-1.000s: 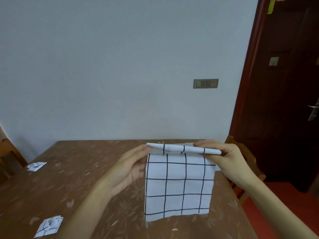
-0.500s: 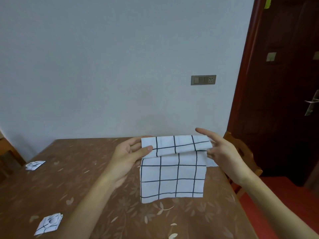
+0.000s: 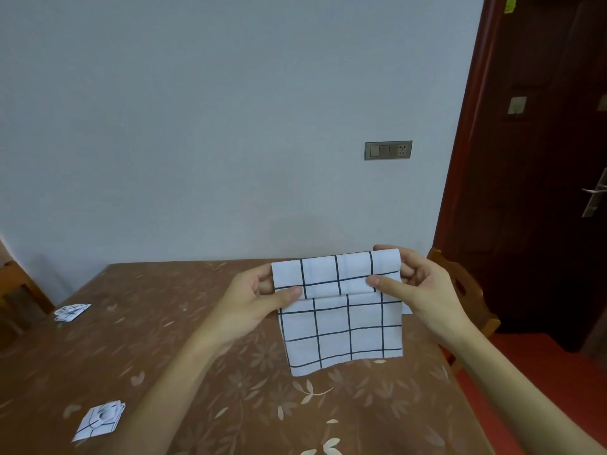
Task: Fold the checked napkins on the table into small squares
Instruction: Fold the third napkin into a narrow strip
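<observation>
A white napkin with a dark grid (image 3: 341, 326) hangs in the air above the table, its top part folded forward over itself. My left hand (image 3: 253, 300) pinches the folded band at its left end, thumb in front. My right hand (image 3: 417, 287) pinches the right end, thumb on the front flap. The lower part of the napkin dangles free. Two small folded checked napkins lie on the brown table (image 3: 230, 405): one at the near left (image 3: 100, 420), one at the far left edge (image 3: 70, 311).
The table has a floral brown cover and stands against a pale wall with a switch plate (image 3: 388, 150). A wooden chair (image 3: 466, 300) is at the table's right side, another at the far left (image 3: 16, 297). A dark door (image 3: 542, 159) is on the right.
The top of the napkin was a thin rolled edge; it has been turned forward into a wider flap. The hanging part became shorter, and my right hand closed its thumb onto the flap.
</observation>
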